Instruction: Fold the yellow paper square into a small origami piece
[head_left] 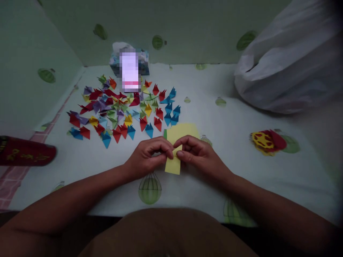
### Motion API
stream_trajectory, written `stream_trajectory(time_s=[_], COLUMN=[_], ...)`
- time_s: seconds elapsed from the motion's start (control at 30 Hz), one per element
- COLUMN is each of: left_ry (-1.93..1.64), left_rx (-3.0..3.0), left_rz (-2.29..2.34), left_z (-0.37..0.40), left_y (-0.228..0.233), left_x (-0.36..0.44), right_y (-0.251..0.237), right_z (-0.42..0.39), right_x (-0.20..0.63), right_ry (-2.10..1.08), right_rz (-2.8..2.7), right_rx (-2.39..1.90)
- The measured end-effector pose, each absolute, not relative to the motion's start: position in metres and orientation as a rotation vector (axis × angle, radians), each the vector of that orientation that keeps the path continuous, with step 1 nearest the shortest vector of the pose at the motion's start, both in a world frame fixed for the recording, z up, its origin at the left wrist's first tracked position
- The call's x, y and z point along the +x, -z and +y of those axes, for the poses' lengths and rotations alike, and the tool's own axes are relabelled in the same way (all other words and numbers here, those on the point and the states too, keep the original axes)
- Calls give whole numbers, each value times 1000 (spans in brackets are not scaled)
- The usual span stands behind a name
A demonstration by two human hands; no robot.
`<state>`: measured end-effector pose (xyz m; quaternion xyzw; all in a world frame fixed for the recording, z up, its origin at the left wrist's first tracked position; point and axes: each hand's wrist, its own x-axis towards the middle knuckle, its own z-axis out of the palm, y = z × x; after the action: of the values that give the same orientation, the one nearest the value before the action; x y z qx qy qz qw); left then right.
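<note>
Pinching the yellow strip (173,163) at its top, your left hand (146,157) and right hand (198,153) have fingers closed on it; its long axis runs toward you, just short of the yellow sheet (184,131).

We are seeing both bare forearms coming in from the lower corners, converging at centre. The left hand (148,155) is curling knuckles-up, fingertips pinching. The right hand (197,153) is mirroring it, thumb and forefinger pressing together; the two hands' fingertips are nearly touching.
</note>
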<state>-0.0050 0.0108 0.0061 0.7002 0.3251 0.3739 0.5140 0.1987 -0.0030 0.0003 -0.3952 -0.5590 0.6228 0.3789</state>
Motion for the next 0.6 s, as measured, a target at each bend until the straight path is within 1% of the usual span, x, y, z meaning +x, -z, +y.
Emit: stream_trajectory(time_s=[0.13, 0.3, 0.43, 0.6], left_ry=[-863, -796, -679, -788], left_rx=[1547, 1154, 1045, 1008], left_rz=[776, 868, 898, 991], left_z=[13, 13, 12, 14], left_y=[-4, -1, -1, -1], left_x=[-7, -5, -2, -3], right_y=[1, 5, 5, 0], right_z=[-3, -4, -5, -5], right_x=[197, 196, 196, 196], right_ry=[-1752, -1668, -1611, -1698], right_rz=[-1218, -1079, -1057, -1170], right_rx=[-1040, -1030, -1043, -1079])
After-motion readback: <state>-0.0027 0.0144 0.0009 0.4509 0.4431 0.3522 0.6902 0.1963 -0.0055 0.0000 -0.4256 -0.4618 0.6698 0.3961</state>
